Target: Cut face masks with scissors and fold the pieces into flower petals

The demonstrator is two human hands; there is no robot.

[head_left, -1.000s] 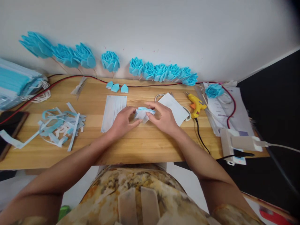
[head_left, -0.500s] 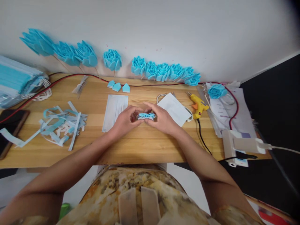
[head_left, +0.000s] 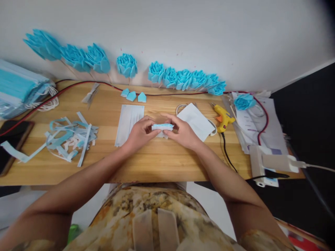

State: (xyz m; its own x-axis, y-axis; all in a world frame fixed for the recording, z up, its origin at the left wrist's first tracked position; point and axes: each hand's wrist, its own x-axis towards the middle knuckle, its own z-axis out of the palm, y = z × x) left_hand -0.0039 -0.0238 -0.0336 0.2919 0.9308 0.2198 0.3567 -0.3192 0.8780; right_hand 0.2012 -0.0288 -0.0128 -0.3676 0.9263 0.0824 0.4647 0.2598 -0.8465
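Over the middle of the table, a folded mask piece [head_left: 162, 127], pale blue and white, is pinched at both ends. My left hand [head_left: 141, 132] is closed on its left end and my right hand [head_left: 181, 131] on its right end, thumbs on the near side. A flat pleated mask sheet [head_left: 129, 124] lies beside my left hand. To the right of my right hand is a white sheet [head_left: 195, 121] resting on a coiled white cable. Three small blue folded petals [head_left: 132, 96] sit farther back.
Several blue fabric flowers [head_left: 127, 65] on sticks lean against the wall. At left lie mask scraps [head_left: 70, 139], a bag of masks [head_left: 21, 89] and a phone [head_left: 13, 143]. A yellow glue gun [head_left: 222, 118], papers [head_left: 272, 122] and a power strip [head_left: 258, 164] are at right.
The folded mask piece has turned in my fingers: its ruffled blue edge faced me before, and a flatter pale side shows now. My hands have stayed in about the same place.
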